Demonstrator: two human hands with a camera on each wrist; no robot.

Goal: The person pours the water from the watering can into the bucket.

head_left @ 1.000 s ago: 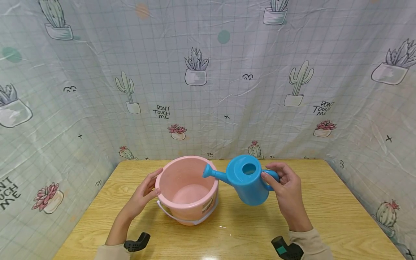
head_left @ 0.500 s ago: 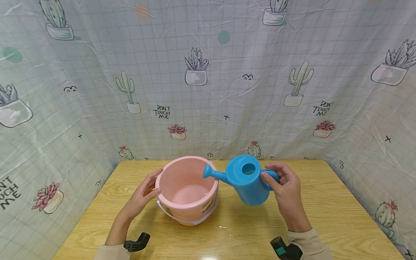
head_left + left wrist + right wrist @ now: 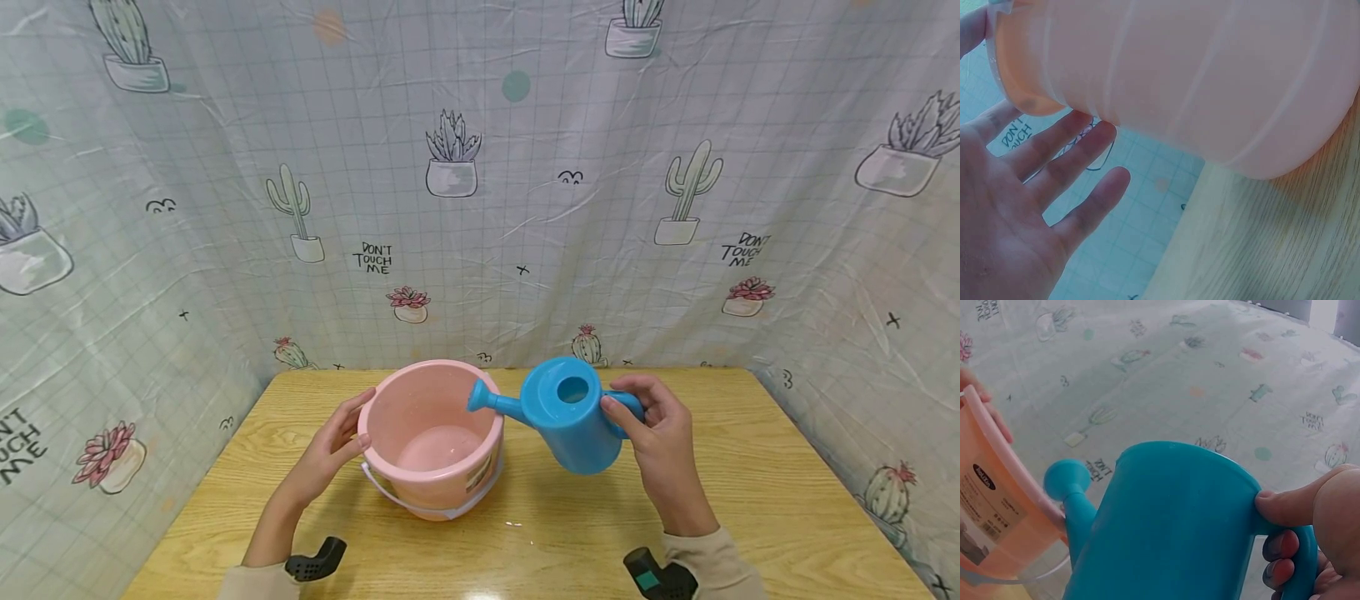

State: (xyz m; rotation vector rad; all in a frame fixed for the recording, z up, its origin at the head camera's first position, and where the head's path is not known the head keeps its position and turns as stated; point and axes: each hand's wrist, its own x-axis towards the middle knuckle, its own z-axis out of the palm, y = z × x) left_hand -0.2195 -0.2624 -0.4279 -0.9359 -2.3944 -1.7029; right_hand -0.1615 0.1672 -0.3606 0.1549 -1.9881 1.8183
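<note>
The right hand [image 3: 663, 450] and the blue watering can [image 3: 579, 440] have moved a tiny bit closer to the pink bucket [image 3: 427, 491].

The spout [image 3: 510, 407] obstructs the right of the bucket [image 3: 431, 492].

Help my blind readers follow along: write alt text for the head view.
A person's right hand holds a blue watering can by its handle, its spout at the rim of a pink bucket that the left hand touches. The bucket stands on a wooden table, with a plant-print cloth behind.
</note>
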